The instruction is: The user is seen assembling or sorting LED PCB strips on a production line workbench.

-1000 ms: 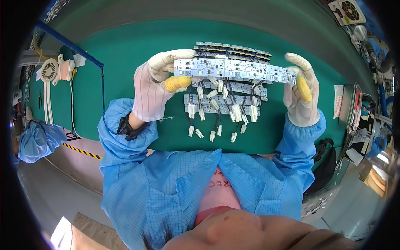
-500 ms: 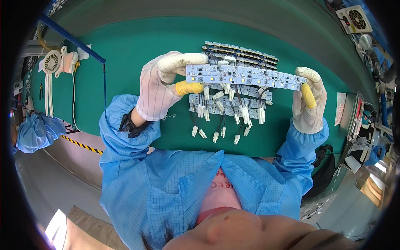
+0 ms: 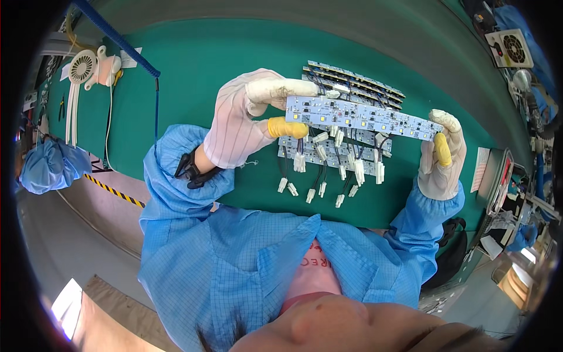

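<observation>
A long white LED circuit board strip is held up level with my chest, tilted a little with its right end lower. My left hand, in a striped white glove with a yellow thumb cover, pinches its left end. At the other end my gloved right hand grips the strip between thumb and fingers. Behind it, several similar LED strips stand on edge in a row. More boards lie under it, partly hidden. Dark wires with white plug connectors hang or spread toward me.
The green mat covers the bench. A small white fan and a white cable lie at the left, near a hanging blue coiled cord. A printed sheet and a tray sit at the right edge.
The whole view has shifted, so the bench things appear further right. Both hands still hold the strip; its right end sits slightly lower than before.
</observation>
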Available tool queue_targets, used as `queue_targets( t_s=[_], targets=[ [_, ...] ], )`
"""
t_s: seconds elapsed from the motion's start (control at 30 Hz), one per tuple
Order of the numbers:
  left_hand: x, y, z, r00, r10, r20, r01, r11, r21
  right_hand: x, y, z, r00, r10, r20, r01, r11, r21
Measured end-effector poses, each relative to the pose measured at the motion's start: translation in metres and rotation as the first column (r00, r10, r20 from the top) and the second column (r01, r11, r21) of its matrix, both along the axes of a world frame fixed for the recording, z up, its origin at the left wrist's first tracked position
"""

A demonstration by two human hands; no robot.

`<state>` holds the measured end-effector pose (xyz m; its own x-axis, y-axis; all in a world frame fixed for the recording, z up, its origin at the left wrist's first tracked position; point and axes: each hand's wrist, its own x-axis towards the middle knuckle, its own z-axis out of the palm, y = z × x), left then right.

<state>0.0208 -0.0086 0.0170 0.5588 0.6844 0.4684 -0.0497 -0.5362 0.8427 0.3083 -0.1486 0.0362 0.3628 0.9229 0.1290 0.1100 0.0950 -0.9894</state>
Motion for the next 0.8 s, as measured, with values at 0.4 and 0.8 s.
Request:
queue_targets(
  t_s=[0.4, 0.8],
  targets=[
    [-0.004, 0.000, 0.004, 0.999, 0.025, -0.034, -0.025, 1.000, -0.001, -0.001, -0.002, 0.002, 0.978, 0.084, -0.192, -0.075, 0.996, 0.054],
    [-0.002, 0.002, 0.004, 1.000, 0.012, -0.017, -0.011, 0.999, 0.035, -0.001, -0.008, 0.007, 0.962, 0.097, -0.255, -0.095, 0.995, 0.018]
  ],
)
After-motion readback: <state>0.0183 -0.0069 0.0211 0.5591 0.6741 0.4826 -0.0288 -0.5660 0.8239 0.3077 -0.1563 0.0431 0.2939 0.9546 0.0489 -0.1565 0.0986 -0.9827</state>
